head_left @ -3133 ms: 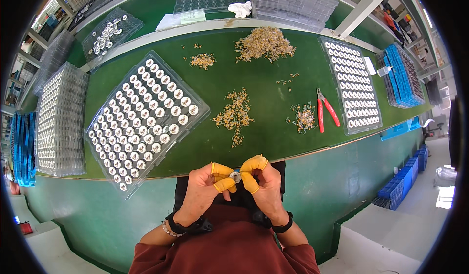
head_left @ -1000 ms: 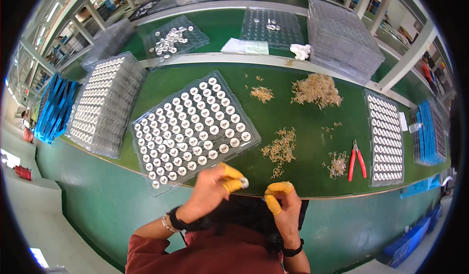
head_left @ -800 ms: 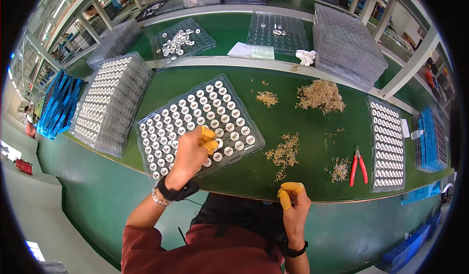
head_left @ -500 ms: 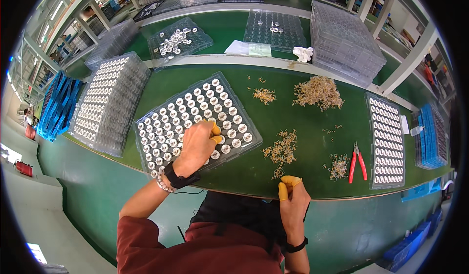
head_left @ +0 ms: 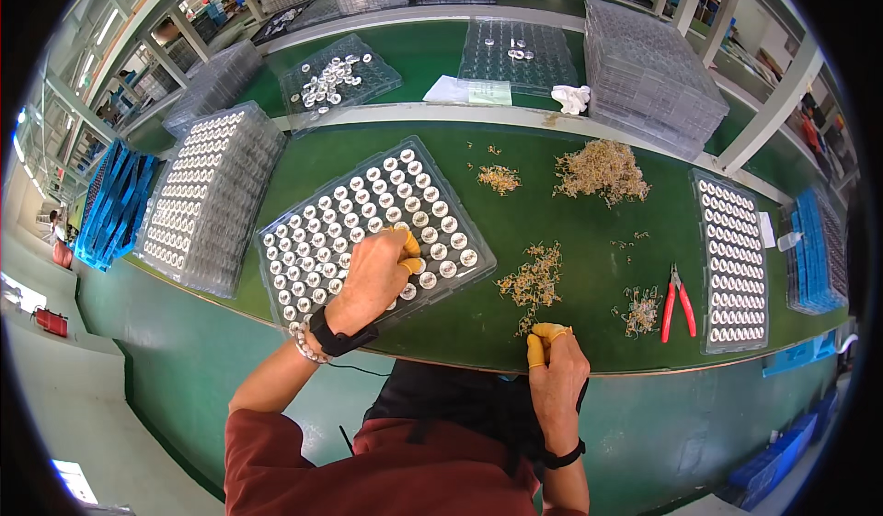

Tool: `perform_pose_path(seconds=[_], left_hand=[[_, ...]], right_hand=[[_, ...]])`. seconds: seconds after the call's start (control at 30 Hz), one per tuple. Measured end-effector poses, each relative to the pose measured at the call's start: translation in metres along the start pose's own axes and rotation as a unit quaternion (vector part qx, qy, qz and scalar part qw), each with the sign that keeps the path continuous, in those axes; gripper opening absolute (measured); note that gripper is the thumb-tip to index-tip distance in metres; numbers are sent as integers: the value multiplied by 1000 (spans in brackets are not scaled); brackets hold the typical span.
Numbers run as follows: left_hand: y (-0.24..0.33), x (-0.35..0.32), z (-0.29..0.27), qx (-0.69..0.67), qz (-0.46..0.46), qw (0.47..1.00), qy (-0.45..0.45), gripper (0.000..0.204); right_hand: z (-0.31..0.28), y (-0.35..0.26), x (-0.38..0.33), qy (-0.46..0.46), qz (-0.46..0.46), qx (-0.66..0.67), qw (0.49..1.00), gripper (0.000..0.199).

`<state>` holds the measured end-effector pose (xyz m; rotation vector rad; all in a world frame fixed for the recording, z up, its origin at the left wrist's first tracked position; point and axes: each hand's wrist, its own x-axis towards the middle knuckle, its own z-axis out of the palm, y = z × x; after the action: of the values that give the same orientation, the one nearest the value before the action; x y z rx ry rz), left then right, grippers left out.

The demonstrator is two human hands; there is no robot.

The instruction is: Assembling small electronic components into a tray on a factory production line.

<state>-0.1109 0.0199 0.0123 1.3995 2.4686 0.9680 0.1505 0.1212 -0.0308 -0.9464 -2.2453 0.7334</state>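
Note:
My left hand (head_left: 372, 272), with yellow finger cots, rests over a clear plastic tray (head_left: 472, 288) filled with rows of round white parts (head_left: 447, 269). Its thumb and fingers are bent together at a part in the tray's right half; whatever they grip is hidden. At the table's front edge, my right hand (head_left: 557, 369), also in yellow cots, has thumb and forefinger brought together. They are beside the near end of a loose pile of small, wire-legged components (head_left: 533, 277). Anything in that pinch is too small to make out.
Red-handled pliers (head_left: 679, 306) lie right of a small pile of components (head_left: 640, 312). A larger pile (head_left: 600, 174) sits farther back. Filled trays stand in a stack (head_left: 207, 194) at left, and another tray (head_left: 733, 263) lies at right. Behind is a raised shelf (head_left: 418, 111).
My right hand has shifted slightly forward, closer to the near end of the component pile. My left hand stays at nearly the same place over the tray. The whole view has moved a little.

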Motion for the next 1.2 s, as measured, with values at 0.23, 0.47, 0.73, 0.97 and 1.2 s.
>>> perform_pose_path(seconds=[0.23, 0.47, 0.73, 0.97, 1.2], left_hand=[[2, -1, -10, -124, -102, 987, 9, 12], [24, -11, -24, -315, -228, 921, -31, 16], [14, -16, -20, -397, -231, 887, -46, 11], [10, -11, -14, -339, -235, 910, -34, 12], [-5, 1, 1, -119, -154, 981, 19, 13]], right_hand=[[0, 3, -1, 9, 16, 33, 999, 14], [-1, 2, 0, 5, 39, 42, 998, 14], [1, 3, 0, 26, 5, 38, 999, 12], [1, 5, -1, 27, 10, 38, 999, 11], [1, 4, -2, 33, 0, 36, 999, 12]])
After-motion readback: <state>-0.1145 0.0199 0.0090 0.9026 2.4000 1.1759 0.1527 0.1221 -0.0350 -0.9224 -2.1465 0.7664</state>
